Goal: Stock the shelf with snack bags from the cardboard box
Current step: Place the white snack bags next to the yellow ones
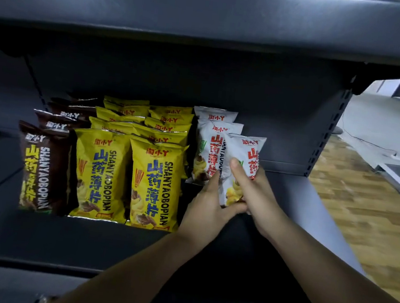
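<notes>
Fingers of right hand point(252, 189) and left hand point(208, 209) both curled around white snack bag point(241, 163) above shelf point(288, 198)

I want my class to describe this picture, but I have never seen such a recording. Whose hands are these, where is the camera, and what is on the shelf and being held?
No machine here: a person stocks a shelf with bare hands. The single picture comes from a camera worn on the head, looking forward and down, so the arms reach in from the bottom.

On the shelf stand rows of snack bags: brown bags at the left, yellow bags in two rows in the middle, white bags at the right.

Both hands hold one more white bag, tilted, in front of the white row. The right hand grips it with the thumb across its front; the left hand holds its lower edge. The cardboard box is out of view.
</notes>
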